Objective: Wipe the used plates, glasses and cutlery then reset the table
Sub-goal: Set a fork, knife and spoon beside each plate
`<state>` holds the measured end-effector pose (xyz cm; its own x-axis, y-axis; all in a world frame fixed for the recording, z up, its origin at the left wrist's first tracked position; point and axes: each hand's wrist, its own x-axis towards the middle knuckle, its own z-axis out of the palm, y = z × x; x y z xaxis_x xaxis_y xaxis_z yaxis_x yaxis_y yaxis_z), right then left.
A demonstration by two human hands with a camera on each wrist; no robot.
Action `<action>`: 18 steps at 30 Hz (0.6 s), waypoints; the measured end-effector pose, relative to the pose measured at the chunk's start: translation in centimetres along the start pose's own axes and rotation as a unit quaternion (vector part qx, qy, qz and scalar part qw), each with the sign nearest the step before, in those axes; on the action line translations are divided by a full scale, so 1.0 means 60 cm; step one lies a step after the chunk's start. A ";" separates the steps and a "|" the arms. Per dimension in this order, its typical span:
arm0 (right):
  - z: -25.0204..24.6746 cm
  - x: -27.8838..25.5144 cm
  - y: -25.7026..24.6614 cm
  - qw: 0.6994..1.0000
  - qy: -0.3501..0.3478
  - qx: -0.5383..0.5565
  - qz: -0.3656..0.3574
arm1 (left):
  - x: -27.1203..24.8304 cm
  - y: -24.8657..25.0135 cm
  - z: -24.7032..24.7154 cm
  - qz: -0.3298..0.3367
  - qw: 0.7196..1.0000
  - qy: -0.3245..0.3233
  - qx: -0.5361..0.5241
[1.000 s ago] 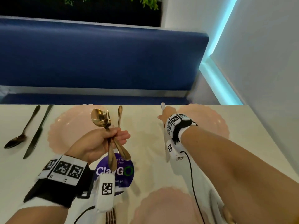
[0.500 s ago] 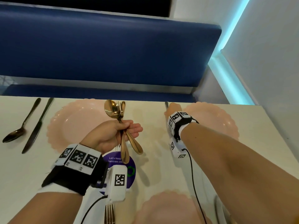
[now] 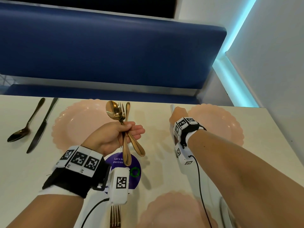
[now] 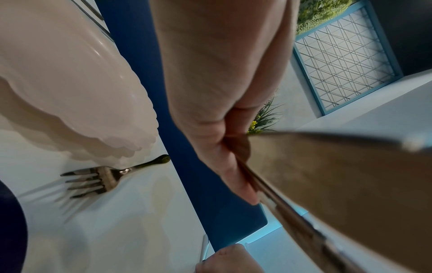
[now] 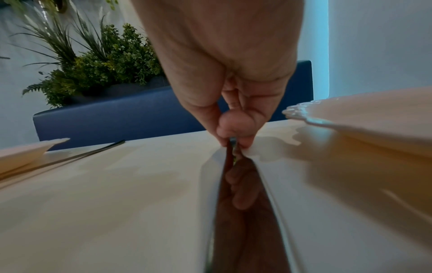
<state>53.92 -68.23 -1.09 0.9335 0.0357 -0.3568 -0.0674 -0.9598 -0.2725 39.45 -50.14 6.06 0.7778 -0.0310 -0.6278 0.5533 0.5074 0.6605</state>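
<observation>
My left hand (image 3: 115, 135) is raised over the middle of the table and grips a bundle of gold cutlery (image 3: 115, 111), a spoon and a fork, bowls up. In the left wrist view the gold cutlery (image 4: 327, 184) fills the right side, close and blurred. My right hand (image 3: 178, 113) reaches to the far edge and pinches a silver knife (image 3: 172, 108) that lies flat on the table, just left of the far right pink plate (image 3: 218, 122). The right wrist view shows my fingertips (image 5: 233, 136) on the knife (image 5: 240, 212), whose blade mirrors the hand.
A second pink plate (image 3: 79, 122) sits far left, with a gold fork (image 3: 128, 107) to its right and a dark spoon (image 3: 24, 127) and dark knife (image 3: 41, 127) to its left. Near me are a third pink plate (image 3: 172, 211), a fork (image 3: 115, 216) and a purple sticker (image 3: 131, 170). A blue bench (image 3: 115, 46) runs behind.
The head view has shifted a little. My right hand has stayed on the knife near the far edge, and my left hand still holds the gold cutlery up.
</observation>
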 end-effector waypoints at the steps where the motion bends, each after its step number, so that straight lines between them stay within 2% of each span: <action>1: 0.000 0.001 -0.001 1.000 -0.004 -0.007 -0.004 | 0.000 0.000 -0.001 0.001 1.000 0.000 0.000; 6: 0.000 0.004 -0.002 0.998 -0.001 -0.067 -0.012 | 0.001 0.000 -0.006 0.002 1.000 -0.003 -0.005; 13: -0.008 -0.006 -0.007 0.998 -0.010 -0.052 -0.019 | 0.010 -0.004 -0.006 0.003 1.000 -0.011 -0.020; 16: -0.028 -0.022 -0.024 0.996 0.025 -0.038 -0.071 | 0.017 -0.007 -0.009 0.019 0.999 0.001 -0.034; 18: -0.039 -0.050 -0.042 0.988 0.059 0.015 -0.140 | 0.022 -0.008 -0.010 0.030 0.999 0.014 -0.038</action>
<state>52.11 -66.60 2.74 0.9516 0.2639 -0.1574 0.1904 -0.9085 -0.3721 40.02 -49.94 4.65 0.8001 0.0249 -0.5994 0.4803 0.5720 0.6649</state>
